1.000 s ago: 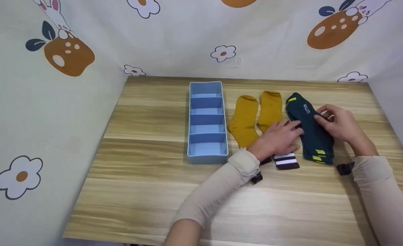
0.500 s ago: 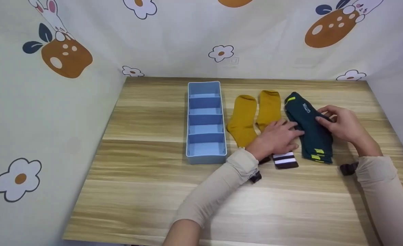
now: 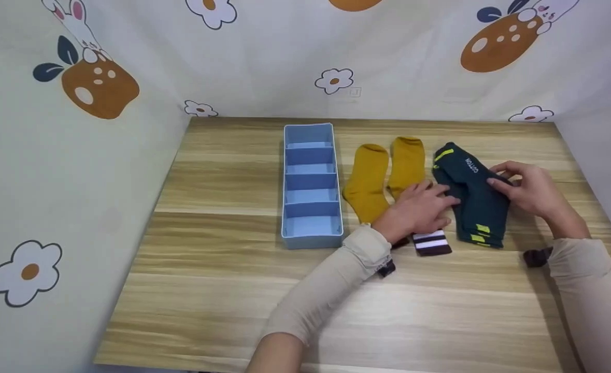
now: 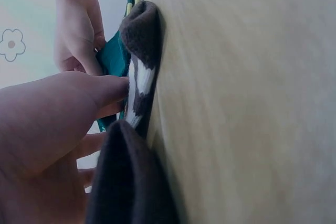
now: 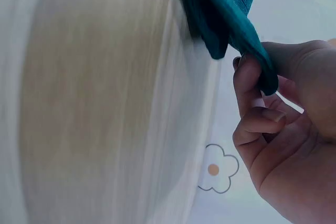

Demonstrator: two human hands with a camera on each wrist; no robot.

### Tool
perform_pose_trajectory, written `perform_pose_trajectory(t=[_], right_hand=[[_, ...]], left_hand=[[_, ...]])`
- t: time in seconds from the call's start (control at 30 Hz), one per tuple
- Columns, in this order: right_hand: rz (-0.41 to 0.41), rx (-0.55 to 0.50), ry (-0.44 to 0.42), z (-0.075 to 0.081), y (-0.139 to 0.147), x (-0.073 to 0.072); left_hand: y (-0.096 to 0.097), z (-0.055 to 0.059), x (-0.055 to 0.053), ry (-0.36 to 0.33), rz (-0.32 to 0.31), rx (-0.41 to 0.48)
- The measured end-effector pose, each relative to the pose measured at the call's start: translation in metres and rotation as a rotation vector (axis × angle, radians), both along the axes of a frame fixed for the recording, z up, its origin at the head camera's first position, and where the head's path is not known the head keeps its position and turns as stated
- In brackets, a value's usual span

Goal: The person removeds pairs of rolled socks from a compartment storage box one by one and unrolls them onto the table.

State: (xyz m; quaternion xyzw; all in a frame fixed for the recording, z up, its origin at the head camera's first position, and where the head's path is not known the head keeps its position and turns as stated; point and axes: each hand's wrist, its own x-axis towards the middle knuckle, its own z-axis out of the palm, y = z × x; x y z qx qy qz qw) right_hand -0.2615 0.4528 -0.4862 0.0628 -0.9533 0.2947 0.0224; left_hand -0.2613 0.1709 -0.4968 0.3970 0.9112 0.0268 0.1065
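A pair of dark green socks [image 3: 484,207] with yellow marks lies overlapped at the right of the table. My right hand [image 3: 533,190] pinches the upper green sock between thumb and fingers at its right edge; the right wrist view shows the pinched sock fabric [image 5: 247,38] raised off the tabletop. My left hand [image 3: 419,210] lies with fingers spread, fingertips at the left edge of the green socks. Under and in front of that hand is a dark sock with white stripes [image 3: 431,243], partly hidden; its cuff [image 4: 140,30] shows in the left wrist view.
Two mustard socks [image 3: 368,178] lie left of the green pair, partly covered by the left hand and sleeve. Beside them stands a blue organizer box [image 3: 313,242] with several compartments. Patterned cloth walls [image 3: 264,67] border the wooden table [image 3: 207,290].
My right hand has moved slightly right, drawing the upper green sock's edge with it, so the sock bends and more of the lower one shows. The left hand stays put.
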Motion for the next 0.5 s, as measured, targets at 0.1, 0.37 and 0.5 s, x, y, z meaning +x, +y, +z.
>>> perform_pose_trajectory(t=[0.1,0.37,0.5], right_hand=[[0.007,-0.008,0.004,0.0,0.005,0.001],[-0.002,-0.018,0.045,-0.002,0.017,0.003],[-0.022,-0.009,0.019,-0.004,0.024,0.004]], left_hand=[[0.0,0.0,0.0,0.001,0.003,-0.003],[-0.001,0.002,0.001,-0.015,0.006,-0.003],[-0.001,0.002,0.001,-0.028,0.009,-0.002]])
